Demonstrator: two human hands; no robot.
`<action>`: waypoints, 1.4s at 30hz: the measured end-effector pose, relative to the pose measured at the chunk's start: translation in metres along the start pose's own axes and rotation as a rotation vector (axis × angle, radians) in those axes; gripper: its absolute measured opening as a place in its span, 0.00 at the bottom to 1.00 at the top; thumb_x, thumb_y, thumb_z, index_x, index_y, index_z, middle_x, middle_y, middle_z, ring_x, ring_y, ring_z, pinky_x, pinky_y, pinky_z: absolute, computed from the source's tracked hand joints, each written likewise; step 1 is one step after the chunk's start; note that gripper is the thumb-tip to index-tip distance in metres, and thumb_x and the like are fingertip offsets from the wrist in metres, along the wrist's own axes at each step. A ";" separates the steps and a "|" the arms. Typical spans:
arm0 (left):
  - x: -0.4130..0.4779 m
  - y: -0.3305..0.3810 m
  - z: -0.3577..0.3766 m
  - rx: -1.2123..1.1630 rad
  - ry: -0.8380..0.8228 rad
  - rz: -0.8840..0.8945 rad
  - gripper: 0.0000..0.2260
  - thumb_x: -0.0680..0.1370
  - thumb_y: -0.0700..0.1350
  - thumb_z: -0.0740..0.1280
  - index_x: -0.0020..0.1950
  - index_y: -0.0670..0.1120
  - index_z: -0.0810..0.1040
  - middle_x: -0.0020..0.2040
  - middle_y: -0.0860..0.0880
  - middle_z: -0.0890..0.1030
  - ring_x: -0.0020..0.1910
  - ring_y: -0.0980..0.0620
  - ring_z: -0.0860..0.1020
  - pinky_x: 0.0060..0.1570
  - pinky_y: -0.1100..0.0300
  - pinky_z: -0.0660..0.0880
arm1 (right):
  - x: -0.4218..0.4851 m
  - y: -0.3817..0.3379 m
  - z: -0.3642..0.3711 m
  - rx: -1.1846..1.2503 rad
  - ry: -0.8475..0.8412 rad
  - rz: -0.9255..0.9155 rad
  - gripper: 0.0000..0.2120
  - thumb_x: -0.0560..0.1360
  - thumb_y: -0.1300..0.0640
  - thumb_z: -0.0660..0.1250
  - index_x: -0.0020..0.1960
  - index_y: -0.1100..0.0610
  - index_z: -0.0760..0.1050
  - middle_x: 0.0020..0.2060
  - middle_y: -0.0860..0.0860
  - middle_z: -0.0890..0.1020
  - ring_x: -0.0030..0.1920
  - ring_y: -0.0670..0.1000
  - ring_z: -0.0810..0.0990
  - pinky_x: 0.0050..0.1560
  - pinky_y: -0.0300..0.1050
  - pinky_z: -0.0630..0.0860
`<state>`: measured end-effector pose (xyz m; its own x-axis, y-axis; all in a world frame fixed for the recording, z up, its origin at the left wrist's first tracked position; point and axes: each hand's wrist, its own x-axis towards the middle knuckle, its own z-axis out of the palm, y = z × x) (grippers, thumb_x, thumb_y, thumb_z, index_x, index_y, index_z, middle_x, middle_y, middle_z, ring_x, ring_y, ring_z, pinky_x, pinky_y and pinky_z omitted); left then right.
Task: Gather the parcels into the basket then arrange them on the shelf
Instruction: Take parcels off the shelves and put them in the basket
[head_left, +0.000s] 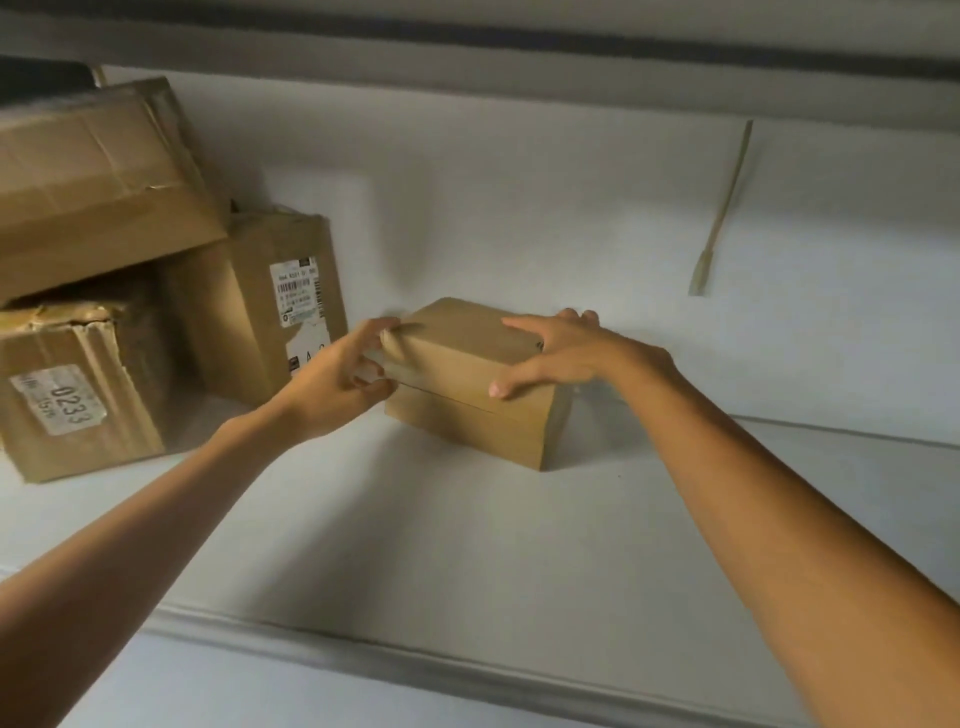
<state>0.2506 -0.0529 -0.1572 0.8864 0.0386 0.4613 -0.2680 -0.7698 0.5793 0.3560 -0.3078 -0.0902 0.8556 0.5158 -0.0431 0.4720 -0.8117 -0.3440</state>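
- A small parcel of plain brown card sits on the white shelf, about mid-shelf and near the back wall. It bears no label on the faces that show. A seam runs across its front, and a small dark mark at its top right edge is too small to read.
- The left hand is at the parcel's left end. Its fingers are curled round that end, the forefinger at the top corner and the thumb lower down.
- The right hand lies over the parcel's right part and grasps it. Its fingers spread across the top, some hooked over the far edge, and the thumb presses on the front face.
- At the left of the shelf stands the 0233 box, a dented brown carton. Its white sticker reads "0233" in large black digits; the smaller print beneath is blurred.
- Just behind and to its right stands the barcode box, well apart from the small parcel. It carries a white shipping label with a barcode and lines of fine print too small to read. Below that, on a torn white patch, a letter "A" shows.
- A large box, taped and creased, lies tilted on top of the 0233 box. No writing is visible on it.
- A thin tan strip hangs on the back wall to the right.
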 end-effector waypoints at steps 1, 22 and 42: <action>-0.001 0.001 0.001 -0.018 0.002 -0.007 0.29 0.76 0.39 0.69 0.73 0.52 0.61 0.53 0.49 0.77 0.47 0.57 0.81 0.48 0.63 0.78 | -0.002 0.000 0.001 0.033 0.029 -0.014 0.49 0.60 0.33 0.76 0.75 0.32 0.56 0.70 0.53 0.62 0.75 0.56 0.53 0.63 0.53 0.64; -0.044 0.098 0.032 -1.060 -0.475 -0.069 0.15 0.76 0.50 0.68 0.61 0.45 0.76 0.53 0.47 0.84 0.50 0.49 0.83 0.47 0.57 0.79 | -0.188 0.006 0.061 1.386 0.283 0.092 0.19 0.79 0.48 0.63 0.68 0.53 0.73 0.57 0.54 0.83 0.58 0.56 0.82 0.54 0.58 0.81; -0.117 0.261 0.134 -0.872 -0.850 0.266 0.42 0.68 0.50 0.77 0.75 0.65 0.56 0.64 0.55 0.77 0.57 0.55 0.80 0.53 0.53 0.79 | -0.421 0.059 0.076 1.060 0.937 0.309 0.36 0.70 0.48 0.73 0.74 0.42 0.61 0.50 0.41 0.85 0.53 0.45 0.84 0.58 0.59 0.79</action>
<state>0.1273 -0.3434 -0.1500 0.6423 -0.7278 0.2402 -0.3495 0.0008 0.9370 0.0072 -0.5519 -0.1632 0.9105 -0.3420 0.2323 0.2256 -0.0600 -0.9724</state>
